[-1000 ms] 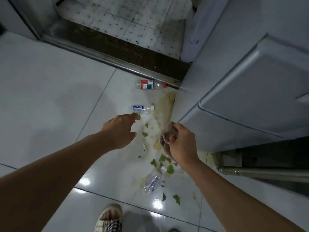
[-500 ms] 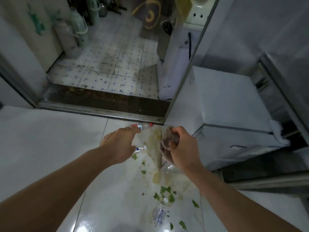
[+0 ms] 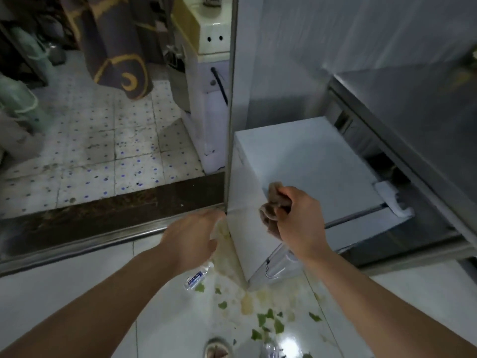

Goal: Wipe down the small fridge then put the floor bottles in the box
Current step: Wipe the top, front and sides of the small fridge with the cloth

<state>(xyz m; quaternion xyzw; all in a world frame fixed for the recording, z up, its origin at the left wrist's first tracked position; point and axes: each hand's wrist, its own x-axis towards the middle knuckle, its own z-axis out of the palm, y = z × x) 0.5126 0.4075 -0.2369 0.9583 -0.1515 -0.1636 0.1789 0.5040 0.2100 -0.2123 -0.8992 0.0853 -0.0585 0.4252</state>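
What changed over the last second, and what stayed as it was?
The right hand rose with the cloth from near the floor to the small fridge's top edge. The left hand moved toward the fridge's corner. The bottle still lies on the floor, untouched.

Fridge (image 3: pixel 304 161): at 2 o'clock of frame centre, on the floor (image 3: pixel 64 293), against the wall at 12.
Doorway threshold (image 3: pixel 103 218): at 9 o'clock of the fridge, running left.
Right hand (image 3: pixel 300 223): over the fridge's near top edge, cloth (image 3: pixel 273 210) in it.
Left hand (image 3: pixel 192 239): at 9 o'clock of the right hand, beside the fridge's left corner.
Bottle (image 3: pixel 196 276): on floor, at 6 o'clock of the left hand.
Leaf scraps (image 3: pixel 268 321): on floor, at 6 o'clock of the fridge.
Second bottle (image 3: pixel 271 351): bottom edge, at 6 o'clock of the scraps.
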